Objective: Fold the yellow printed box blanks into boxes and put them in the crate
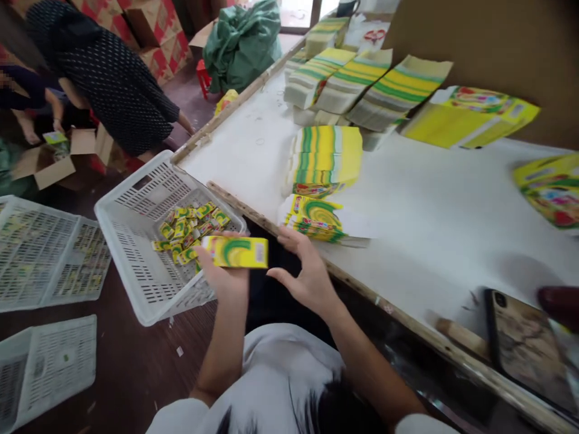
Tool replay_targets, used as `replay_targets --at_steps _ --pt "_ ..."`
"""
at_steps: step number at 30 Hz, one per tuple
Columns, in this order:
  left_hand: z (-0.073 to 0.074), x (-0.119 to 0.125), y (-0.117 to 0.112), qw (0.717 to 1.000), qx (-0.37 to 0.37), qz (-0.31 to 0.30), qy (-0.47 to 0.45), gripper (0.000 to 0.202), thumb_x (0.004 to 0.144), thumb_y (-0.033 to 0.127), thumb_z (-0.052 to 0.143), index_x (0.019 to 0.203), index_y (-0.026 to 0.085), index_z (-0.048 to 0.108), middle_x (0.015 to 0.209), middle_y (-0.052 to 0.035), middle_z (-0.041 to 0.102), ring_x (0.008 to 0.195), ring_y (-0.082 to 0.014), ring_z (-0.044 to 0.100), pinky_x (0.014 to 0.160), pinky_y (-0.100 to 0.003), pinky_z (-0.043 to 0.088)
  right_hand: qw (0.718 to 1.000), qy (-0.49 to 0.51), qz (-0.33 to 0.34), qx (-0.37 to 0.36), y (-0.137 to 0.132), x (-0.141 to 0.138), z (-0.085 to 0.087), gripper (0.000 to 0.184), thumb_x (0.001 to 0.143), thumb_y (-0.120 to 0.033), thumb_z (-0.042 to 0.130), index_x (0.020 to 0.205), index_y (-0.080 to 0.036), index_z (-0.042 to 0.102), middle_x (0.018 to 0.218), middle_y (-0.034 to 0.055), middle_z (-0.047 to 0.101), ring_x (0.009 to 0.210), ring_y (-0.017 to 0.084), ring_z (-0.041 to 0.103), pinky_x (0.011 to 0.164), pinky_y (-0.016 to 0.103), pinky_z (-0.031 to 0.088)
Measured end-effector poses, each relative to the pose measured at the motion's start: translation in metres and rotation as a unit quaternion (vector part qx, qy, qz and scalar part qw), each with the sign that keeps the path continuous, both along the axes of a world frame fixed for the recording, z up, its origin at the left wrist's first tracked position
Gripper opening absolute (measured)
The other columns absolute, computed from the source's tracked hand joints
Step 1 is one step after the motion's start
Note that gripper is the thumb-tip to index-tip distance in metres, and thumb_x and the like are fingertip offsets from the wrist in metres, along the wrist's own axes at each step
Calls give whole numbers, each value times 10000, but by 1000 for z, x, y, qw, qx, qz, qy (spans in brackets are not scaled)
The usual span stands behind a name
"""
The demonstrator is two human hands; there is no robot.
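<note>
A small yellow and green carton (239, 252) rests in my left hand (225, 274), whose fingers curl beneath and around it. My right hand (310, 271) is apart from the carton, thumb and fingers spread, with nothing in it. Its fingertips are close to the table's wooden edge, near a fanned pile of flat yellow cartons (312, 216). Behind that pile lies a larger stack of flat cartons (323, 157). Below and left of my left hand, a white plastic crate (131, 253) holds several small yellow boxes (187, 229).
More carton stacks (402, 84) stand at the table's back. A phone (527, 343) lies at the table's right front. Other crates (49, 250) sit on the floor at left. Two people (104, 78) are beyond, near an open cardboard box (56, 172) and a green sack (244, 45).
</note>
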State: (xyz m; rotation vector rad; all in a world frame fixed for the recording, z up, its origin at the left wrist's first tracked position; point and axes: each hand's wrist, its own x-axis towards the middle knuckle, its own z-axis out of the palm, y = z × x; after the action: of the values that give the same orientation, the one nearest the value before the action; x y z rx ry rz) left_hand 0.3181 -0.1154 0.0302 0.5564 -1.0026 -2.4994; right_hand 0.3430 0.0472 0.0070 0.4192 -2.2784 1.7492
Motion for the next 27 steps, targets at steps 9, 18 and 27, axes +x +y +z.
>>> replay_targets --at_steps 9,18,27 --pt "-22 -20 -56 982 19 8 -187 1021 792 919 306 1429 124 373 1595 -245 317 1532 -279 334 1161 -360 444 938 -25 -232 257 82 -46 -29 330 876 -223 631 1205 -195 647 1073 142 717 1028 338 626 949 548 512" --pt "-23 2 37 997 -44 -48 -47 574 767 641 731 1143 218 631 1279 -123 657 1231 -245 632 1057 -382 514 961 -37 -255 96 56 -26 -7 483 785 -267 775 1202 -238 534 908 20 642 836 233 644 829 429 552" --pt "-12 7 50 995 -18 -78 59 584 683 744 750 777 200 558 623 45 489 556 -95 501 636 -247 506 974 -143 124 -128 -16 19 -4 405 817 -216 730 1181 -278 566 1023 33 670 952 211 698 845 372 622"
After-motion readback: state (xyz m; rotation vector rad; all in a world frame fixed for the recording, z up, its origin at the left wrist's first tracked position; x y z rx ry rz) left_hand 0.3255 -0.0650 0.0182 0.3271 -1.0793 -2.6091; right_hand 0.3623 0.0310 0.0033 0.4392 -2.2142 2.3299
